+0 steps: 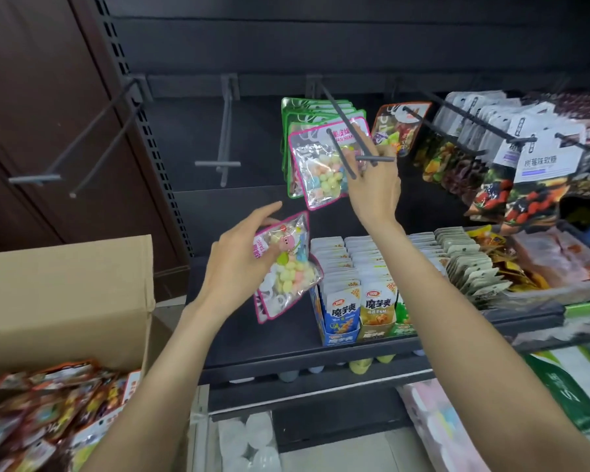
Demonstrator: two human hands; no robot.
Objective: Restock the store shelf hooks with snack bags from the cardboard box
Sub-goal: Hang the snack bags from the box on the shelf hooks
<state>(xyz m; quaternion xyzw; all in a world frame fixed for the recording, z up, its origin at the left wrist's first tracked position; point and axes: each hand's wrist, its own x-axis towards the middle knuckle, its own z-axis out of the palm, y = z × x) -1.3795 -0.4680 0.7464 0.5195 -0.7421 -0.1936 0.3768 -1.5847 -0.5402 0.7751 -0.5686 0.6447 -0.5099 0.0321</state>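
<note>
Nearest the camera, at lower left, the cardboard box (pixel 65 301) stands open with a heap of bright snack bags (pixel 48 413) inside, its tan flap raised behind them. Both bare forearms reach up from the bottom edge toward the dark shelf unit.

The left hand (pixel 235 264) grips a pink-edged clear candy bag (pixel 286 267) of pastel sweets, thumb and fingers curled round its upper left part; the bag hangs tilted in the air in front of the lower shelf, just left of the boxed pouches (pixel 358 301) standing in rows there.

The right hand (pixel 375 185) is raised at the loaded hook (pixel 346 131), fingers fairly straight and spread, fingertips touching the hook's rods and the front pink candy bag (pixel 324 165) hanging on it; it holds nothing. Behind that bag hang several green-edged bags (pixel 307 110).

To the left, 2 empty hooks (pixel 223 137) stick out from the back panel. To the right, more hooks carry dried fruit bags (pixel 525 185), and the lower shelf (pixel 280 345) holds further packets.
</note>
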